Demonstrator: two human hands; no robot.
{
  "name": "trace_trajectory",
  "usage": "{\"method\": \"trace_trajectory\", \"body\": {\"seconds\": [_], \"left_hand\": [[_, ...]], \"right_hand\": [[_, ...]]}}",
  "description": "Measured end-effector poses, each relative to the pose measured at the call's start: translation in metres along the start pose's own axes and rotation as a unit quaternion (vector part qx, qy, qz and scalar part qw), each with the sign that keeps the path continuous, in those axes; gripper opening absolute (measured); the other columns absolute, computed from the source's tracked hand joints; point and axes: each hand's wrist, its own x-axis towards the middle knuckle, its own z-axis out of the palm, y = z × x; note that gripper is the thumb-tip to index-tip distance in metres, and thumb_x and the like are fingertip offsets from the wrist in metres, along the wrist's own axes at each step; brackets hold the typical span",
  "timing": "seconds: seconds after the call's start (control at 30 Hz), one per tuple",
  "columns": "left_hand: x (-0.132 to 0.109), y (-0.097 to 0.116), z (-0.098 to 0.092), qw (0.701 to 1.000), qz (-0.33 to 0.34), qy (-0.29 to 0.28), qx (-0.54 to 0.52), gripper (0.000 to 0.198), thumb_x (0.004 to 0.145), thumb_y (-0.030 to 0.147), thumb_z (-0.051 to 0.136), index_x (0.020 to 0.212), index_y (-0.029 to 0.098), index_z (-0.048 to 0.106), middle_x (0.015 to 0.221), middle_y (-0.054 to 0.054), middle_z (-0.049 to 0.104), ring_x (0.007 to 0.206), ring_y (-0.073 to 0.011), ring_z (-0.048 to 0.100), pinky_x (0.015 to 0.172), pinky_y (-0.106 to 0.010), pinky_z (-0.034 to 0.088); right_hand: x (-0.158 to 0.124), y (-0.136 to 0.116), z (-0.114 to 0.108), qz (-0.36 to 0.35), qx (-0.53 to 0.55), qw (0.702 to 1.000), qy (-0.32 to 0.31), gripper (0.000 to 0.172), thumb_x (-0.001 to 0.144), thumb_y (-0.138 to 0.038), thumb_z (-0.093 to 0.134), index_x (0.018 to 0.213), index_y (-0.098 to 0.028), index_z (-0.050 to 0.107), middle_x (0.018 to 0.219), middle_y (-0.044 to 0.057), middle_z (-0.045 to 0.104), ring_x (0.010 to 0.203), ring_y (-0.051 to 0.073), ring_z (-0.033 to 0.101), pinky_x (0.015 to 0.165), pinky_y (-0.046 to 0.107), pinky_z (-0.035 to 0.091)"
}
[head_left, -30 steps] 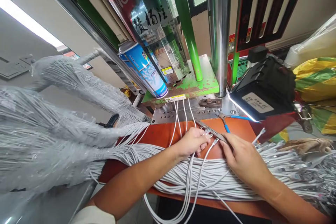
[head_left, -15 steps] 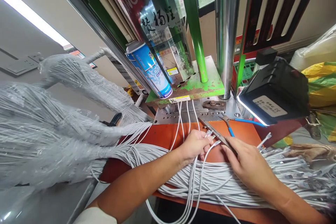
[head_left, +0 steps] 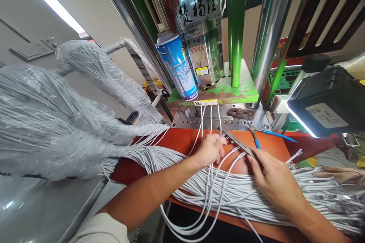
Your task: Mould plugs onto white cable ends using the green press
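My left hand rests over the orange work mat, its fingers closed around white cables near their ends. My right hand pinches the near end of a narrow slotted metal strip. Several cable ends with metal tips lie at or beside that strip, though the exact seating is hidden. A thick bundle of white cables crosses the mat beneath both forearms. Blue-handled pliers lie just beyond the strip.
Behind the mat stands a press with a perforated steel mould plate, chrome columns and a green platen. A blue spray can stands on it. Film-wrapped cable bundles fill the left; a black lamp unit hangs right.
The view has swung and tilted, shifting the press and bundles. My left hand has drawn slightly away from the metal strip, and the cables near my hands fan out more.
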Motion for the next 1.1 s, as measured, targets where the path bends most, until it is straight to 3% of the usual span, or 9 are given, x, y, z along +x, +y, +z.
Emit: {"method": "trace_trajectory", "body": {"seconds": [0.07,0.13,0.33,0.5,0.73,0.83,0.97,1.1], "left_hand": [[-0.003,-0.001,-0.006,0.999,0.012,0.046,-0.007,0.034,0.099,0.048,0.050,0.096,0.016,0.059,0.049,0.010,0.045,0.033,-0.0038,0.030,0.039,-0.016,0.024],[-0.007,-0.001,-0.009,0.999,0.003,0.034,-0.015,0.030,0.099,0.043,0.050,0.091,0.016,0.058,0.047,0.012,0.039,0.035,-0.0031,0.025,0.041,-0.016,0.020],[-0.005,0.001,-0.006,0.999,-0.027,-0.009,0.027,0.024,0.093,0.034,0.057,0.077,0.016,0.058,0.047,0.007,0.047,0.037,-0.0052,0.032,0.043,-0.018,0.025],[-0.001,0.003,-0.003,0.999,-0.038,-0.028,0.019,0.030,0.091,0.036,0.061,0.070,0.015,0.058,0.045,0.008,0.041,0.041,-0.0050,0.032,0.045,-0.019,0.023],[-0.004,0.000,0.006,0.998,-0.030,0.024,0.044,0.037,0.093,0.045,0.061,0.070,0.016,0.057,0.046,0.006,0.047,0.039,-0.0058,0.036,0.043,-0.019,0.025],[-0.002,0.000,0.006,0.998,-0.038,0.011,0.055,0.033,0.095,0.041,0.059,0.074,0.016,0.058,0.045,0.006,0.049,0.036,-0.0064,0.038,0.041,-0.019,0.027],[-0.001,0.006,0.002,0.997,-0.067,-0.021,0.045,0.028,0.097,0.032,0.052,0.075,0.017,0.057,0.045,0.005,0.052,0.030,-0.0078,0.038,0.038,-0.020,0.029],[-0.002,0.009,0.002,0.996,-0.079,-0.014,0.039,0.028,0.096,0.027,0.055,0.071,0.015,0.059,0.042,0.006,0.049,0.030,-0.0062,0.035,0.039,-0.019,0.028]], "right_hand": [[-0.001,0.000,0.001,-0.002,0.000,1.000,0.004,0.029,0.108,-0.040,0.038,0.108,-0.023,0.062,0.091,0.003,0.069,0.080,0.023,0.069,0.072,0.035,0.046],[-0.002,-0.001,0.000,-0.012,-0.009,1.000,0.012,0.029,0.108,-0.040,0.038,0.107,-0.023,0.062,0.090,0.004,0.069,0.079,0.023,0.069,0.070,0.035,0.045],[0.000,-0.001,0.000,-0.039,-0.035,0.999,0.011,0.030,0.108,-0.040,0.037,0.104,-0.022,0.061,0.080,0.004,0.067,0.069,0.022,0.065,0.062,0.034,0.041],[0.003,-0.001,-0.004,-0.068,0.008,0.998,-0.017,0.030,0.107,-0.040,0.038,0.102,-0.022,0.061,0.079,0.004,0.067,0.066,0.020,0.064,0.062,0.032,0.043],[0.005,-0.001,-0.007,-0.081,0.034,0.996,-0.006,0.027,0.106,-0.039,0.043,0.109,-0.024,0.065,0.084,0.005,0.071,0.066,0.021,0.067,0.061,0.031,0.049],[0.006,0.000,-0.008,-0.092,0.041,0.995,-0.008,0.027,0.105,-0.039,0.044,0.108,-0.024,0.066,0.084,0.006,0.071,0.066,0.021,0.067,0.062,0.031,0.051],[0.007,0.006,-0.008,-0.097,0.063,0.993,-0.030,0.026,0.105,-0.040,0.047,0.111,-0.023,0.066,0.091,0.006,0.073,0.072,0.021,0.069,0.068,0.031,0.054],[0.008,0.016,-0.008,-0.099,0.085,0.990,-0.046,0.025,0.105,-0.040,0.050,0.120,-0.026,0.063,0.109,0.005,0.075,0.090,0.020,0.072,0.078,0.029,0.056]]}}
